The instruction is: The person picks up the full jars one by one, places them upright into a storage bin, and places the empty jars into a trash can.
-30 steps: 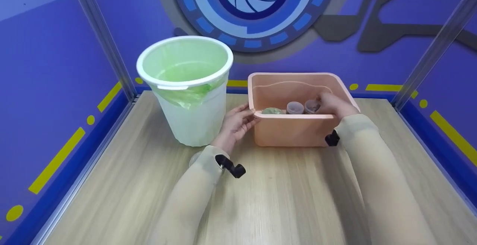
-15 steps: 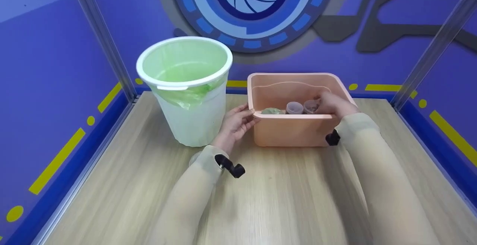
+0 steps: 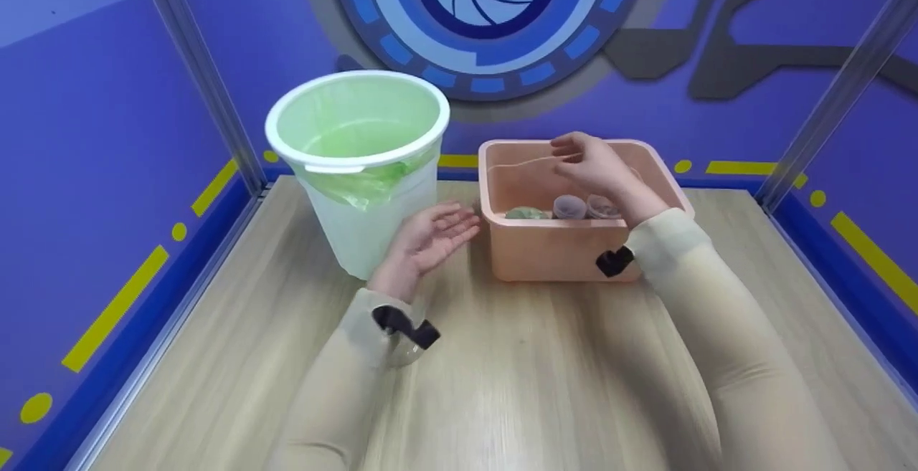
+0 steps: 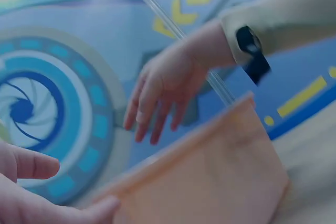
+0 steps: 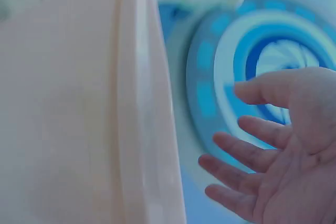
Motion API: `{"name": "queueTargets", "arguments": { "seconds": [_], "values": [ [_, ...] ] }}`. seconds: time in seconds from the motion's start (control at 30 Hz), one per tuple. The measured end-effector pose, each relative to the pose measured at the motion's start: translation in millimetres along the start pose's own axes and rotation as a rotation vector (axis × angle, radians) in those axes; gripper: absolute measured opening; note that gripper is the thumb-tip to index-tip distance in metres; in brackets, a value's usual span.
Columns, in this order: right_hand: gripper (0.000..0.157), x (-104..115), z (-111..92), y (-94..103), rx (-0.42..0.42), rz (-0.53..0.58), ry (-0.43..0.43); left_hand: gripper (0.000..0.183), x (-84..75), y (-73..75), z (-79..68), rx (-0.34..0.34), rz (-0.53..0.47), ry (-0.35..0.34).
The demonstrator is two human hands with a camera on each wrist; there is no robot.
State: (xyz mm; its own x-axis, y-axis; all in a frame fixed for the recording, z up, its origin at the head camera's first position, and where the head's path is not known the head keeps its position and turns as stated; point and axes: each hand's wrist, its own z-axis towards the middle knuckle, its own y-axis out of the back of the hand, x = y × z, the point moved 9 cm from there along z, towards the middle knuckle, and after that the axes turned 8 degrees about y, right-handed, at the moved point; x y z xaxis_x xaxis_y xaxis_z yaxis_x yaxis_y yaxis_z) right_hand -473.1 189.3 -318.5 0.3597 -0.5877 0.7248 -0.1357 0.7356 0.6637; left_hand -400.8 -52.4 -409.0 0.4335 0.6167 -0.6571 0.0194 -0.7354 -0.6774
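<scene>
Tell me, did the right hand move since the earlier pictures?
Yes: in the head view, the right hand has risen out of the pink box and shifted left, while the box stayed put.

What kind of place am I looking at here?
Probably a small work or demonstration booth: printed blue-purple panels stand on three sides, metal posts run up the corners, and a wood-look tabletop lies between.

One left hand (image 3: 434, 238) and one right hand (image 3: 594, 164) bore two black wrist mounts (image 3: 615, 262). Below the right, one peach box (image 3: 563, 252) held two visible cups (image 3: 570, 208) and one green item (image 3: 527, 213). Beside the left were one white bin (image 3: 344, 220) and one clear object (image 3: 407, 354).
</scene>
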Motion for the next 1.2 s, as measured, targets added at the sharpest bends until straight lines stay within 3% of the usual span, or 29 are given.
{"name": "queueTargets", "arguments": {
  "seconds": [0.1,0.23,0.3,0.4,0.53,0.67,0.8,0.9,0.97,1.2],
  "values": [
    [0.044,19.2,2.8,-11.2,-0.058,0.144,-0.003,0.039,-30.7,5.9,-31.1,0.098,0.087,-0.164],
    [0.043,39.7,6.9,-35.8,-0.076,0.470,-0.073,0.033,-60.4,26.3,-69.2,0.208,0.311,-0.406],
    [0.045,48.0,9.3,-50.1,-0.064,0.633,-0.121,0.030,-63.5,42.5,-79.8,0.237,0.445,-0.466],
    [0.052,60.0,13.7,-69.3,-0.040,0.795,-0.170,0.036,-58.6,68.7,-83.0,0.311,0.600,-0.486],
    [0.060,72.6,20.6,-89.7,-0.029,0.929,-0.216,0.052,-41.1,104.2,-73.1,0.447,0.703,-0.426],
    [0.057,83.1,28.5,-104.5,-0.035,1.016,-0.242,0.072,-13.1,131.8,-62.2,0.552,0.755,-0.259],
    [0.050,94.5,36.2,-113.8,-0.050,1.061,-0.239,0.093,12.0,143.5,-57.7,0.653,0.737,-0.094],
    [0.048,100.7,41.3,-119.4,-0.067,1.073,-0.244,0.099,24.1,146.4,-55.3,0.724,0.736,-0.045],
    [0.047,103.5,45.0,-122.7,-0.080,1.068,-0.243,0.101,29.2,149.5,-52.4,0.730,0.759,-0.027],
    [0.033,107.7,53.8,-128.7,-0.106,1.093,-0.224,0.101,37.4,162.5,-46.4,0.600,0.778,0.048]
  ]
}}
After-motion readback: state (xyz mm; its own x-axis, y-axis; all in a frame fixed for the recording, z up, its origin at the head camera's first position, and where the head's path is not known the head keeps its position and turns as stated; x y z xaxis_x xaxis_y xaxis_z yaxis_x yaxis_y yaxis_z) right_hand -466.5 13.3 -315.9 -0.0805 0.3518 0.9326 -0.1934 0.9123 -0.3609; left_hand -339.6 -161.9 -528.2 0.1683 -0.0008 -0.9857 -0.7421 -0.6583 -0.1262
